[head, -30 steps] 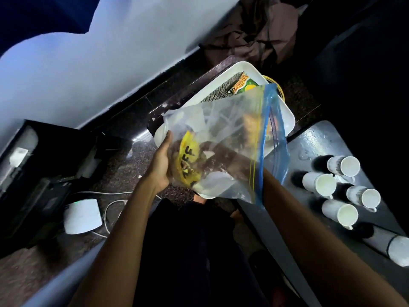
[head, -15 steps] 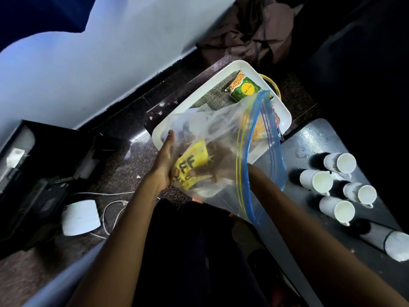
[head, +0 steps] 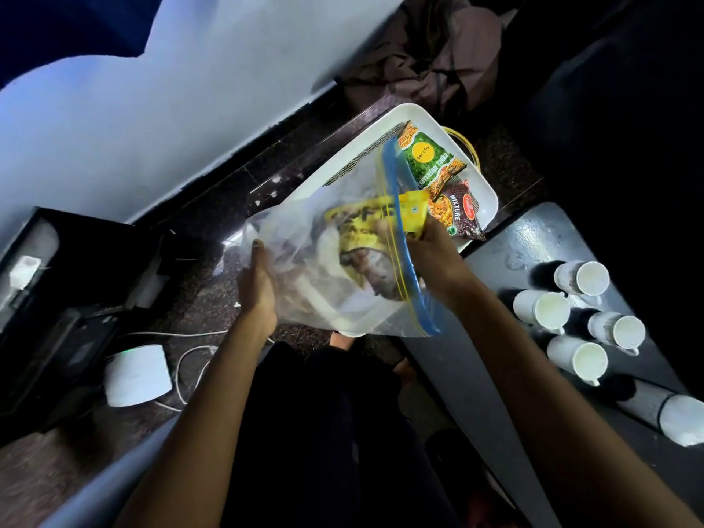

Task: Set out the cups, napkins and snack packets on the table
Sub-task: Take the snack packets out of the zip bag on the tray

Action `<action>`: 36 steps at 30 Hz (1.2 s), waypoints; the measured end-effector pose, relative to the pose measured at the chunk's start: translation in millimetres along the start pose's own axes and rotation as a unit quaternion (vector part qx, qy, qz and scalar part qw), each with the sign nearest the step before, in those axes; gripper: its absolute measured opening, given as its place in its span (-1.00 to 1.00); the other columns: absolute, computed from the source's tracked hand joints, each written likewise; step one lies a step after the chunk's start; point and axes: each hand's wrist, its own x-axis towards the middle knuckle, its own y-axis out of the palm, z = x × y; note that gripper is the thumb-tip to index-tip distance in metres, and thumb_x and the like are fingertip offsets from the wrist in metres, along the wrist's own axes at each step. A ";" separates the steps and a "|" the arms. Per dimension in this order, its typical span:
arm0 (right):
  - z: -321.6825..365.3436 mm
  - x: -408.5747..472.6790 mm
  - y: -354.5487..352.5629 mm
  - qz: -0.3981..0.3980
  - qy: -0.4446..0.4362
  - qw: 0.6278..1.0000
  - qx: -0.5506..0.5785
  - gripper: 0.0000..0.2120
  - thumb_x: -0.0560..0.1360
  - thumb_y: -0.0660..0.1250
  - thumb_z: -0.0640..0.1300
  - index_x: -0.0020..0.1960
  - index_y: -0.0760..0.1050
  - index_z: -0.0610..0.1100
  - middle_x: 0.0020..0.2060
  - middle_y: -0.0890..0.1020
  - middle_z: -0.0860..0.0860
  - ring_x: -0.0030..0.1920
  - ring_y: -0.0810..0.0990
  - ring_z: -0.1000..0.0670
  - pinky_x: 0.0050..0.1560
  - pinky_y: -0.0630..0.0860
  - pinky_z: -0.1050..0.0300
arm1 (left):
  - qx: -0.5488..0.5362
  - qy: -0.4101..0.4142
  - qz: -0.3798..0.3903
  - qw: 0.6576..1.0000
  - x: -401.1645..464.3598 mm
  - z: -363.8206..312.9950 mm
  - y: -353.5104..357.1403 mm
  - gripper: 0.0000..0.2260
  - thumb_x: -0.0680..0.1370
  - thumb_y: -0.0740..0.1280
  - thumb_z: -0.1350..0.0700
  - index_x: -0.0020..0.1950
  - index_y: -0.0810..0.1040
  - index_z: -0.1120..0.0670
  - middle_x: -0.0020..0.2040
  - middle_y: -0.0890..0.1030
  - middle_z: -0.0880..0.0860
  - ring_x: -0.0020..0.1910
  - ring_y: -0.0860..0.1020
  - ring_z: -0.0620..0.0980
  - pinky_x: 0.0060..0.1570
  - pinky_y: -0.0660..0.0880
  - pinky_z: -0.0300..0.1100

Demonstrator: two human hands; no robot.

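My left hand grips the closed end of a clear zip bag with a blue seal, held over a white tray. At the bag's mouth my right hand holds a yellow snack packet, half out of the bag. More packets and white paper stay inside the bag. On the tray lie a green snack packet and a dark "mixture" packet. Several white cups lie on their sides on the dark table at the right.
A white roll lies on the table below the cups. On the dark floor at the left sit a black box, a white device and a white cable. Crumpled brown cloth lies behind the tray.
My right hand, which was deep inside the bag, has drawn back to the bag's mouth with the yellow packet. The bag has tilted, uncovering the packets on the tray.
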 end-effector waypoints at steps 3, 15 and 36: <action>-0.9 1.2 -17.2 -0.060 -0.012 0.997 0.043 -0.83 0.47 0.37 -0.27 0.06 0.53 -0.26 -0.27 0.68 0.04 -0.31 0.64 0.08 -0.26 0.59 0.18 | -0.002 0.027 -0.076 0.997 -0.3 1.1 -7.3 -0.52 0.59 0.16 -0.16 0.22 0.54 0.22 0.05 0.59 0.20 0.00 0.58 0.19 0.07 0.51 0.18; -18.5 22.7 -63.9 -0.231 0.093 0.954 0.165 -0.62 0.45 0.42 -0.19 0.22 0.46 -0.27 0.12 0.62 -0.22 0.08 0.64 -0.21 0.09 0.58 -0.17 | -0.165 0.038 -0.066 0.983 -5.7 -9.1 -44.7 -0.56 0.62 0.02 -0.16 0.17 0.53 0.09 0.02 0.60 0.05 -0.16 0.63 -0.02 -0.23 0.58 -0.15; -9.2 -11.8 -10.4 -0.114 0.001 0.993 0.017 -0.49 0.47 0.09 0.24 0.11 0.44 -0.16 0.07 0.53 -0.11 0.07 0.48 0.00 0.07 0.40 0.04 | 0.006 0.045 -0.143 0.989 -18.1 0.8 -10.0 -0.58 0.57 0.14 -0.24 -0.12 0.57 0.07 -0.12 0.62 0.05 -0.31 0.53 0.00 -0.37 0.44 -0.12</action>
